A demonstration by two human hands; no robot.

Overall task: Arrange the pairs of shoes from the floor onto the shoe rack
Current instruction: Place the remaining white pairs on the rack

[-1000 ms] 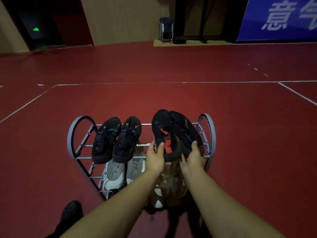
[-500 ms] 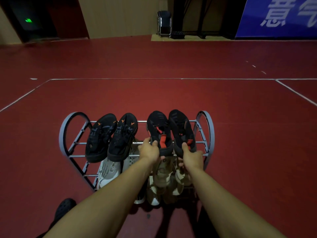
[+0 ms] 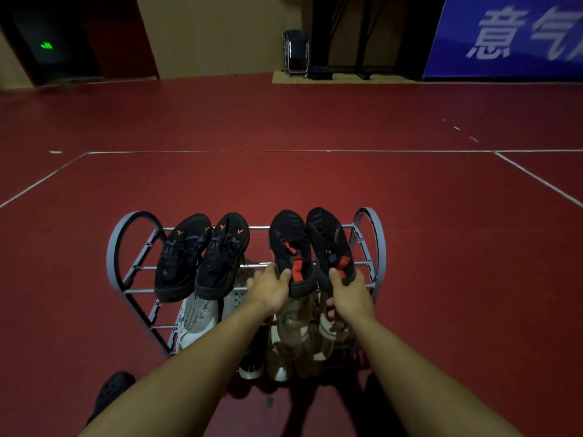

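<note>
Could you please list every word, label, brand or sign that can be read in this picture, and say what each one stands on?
"意气": white characters on the blue banner at the far wall; a third character is cut off by the frame edge.
Green lit sign in the dark doorway: too small and blurred to read.
Grey lettering on the left black shoe on the rack's top tier: too dark to read.
Orange marks on that pair: logos, not text.

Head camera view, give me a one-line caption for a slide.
Both hands set black-and-red shoes on the rack's top shelf.
</note>
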